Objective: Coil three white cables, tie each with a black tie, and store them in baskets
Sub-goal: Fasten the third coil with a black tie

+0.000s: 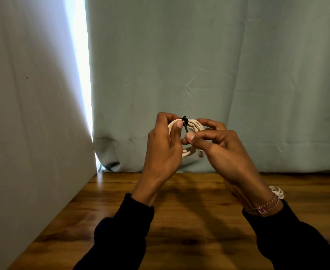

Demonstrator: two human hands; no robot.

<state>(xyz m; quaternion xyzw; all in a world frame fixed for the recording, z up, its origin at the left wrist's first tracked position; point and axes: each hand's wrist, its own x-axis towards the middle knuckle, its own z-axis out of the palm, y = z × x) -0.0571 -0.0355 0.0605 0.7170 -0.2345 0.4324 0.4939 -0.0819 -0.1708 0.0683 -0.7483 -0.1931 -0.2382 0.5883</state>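
- Left hand [163,142], frame centre: fingers and thumb curled round the coil [194,126], held up above the table [189,221].
- Right hand [216,145]: thumb and forefinger pinch the tail of the tie [185,123].
- Tie wraps the coil's top, knot at upper edge.
- Step, likely: cinching the tie. Next calls for a firm pull, then a basket; none in view.
- Another coil [277,191] shows behind the right wrist, lower right.

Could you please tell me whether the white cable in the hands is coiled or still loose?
Coiled: the white cable sits in stacked loops held above the table, with a black tie wrapped around them.
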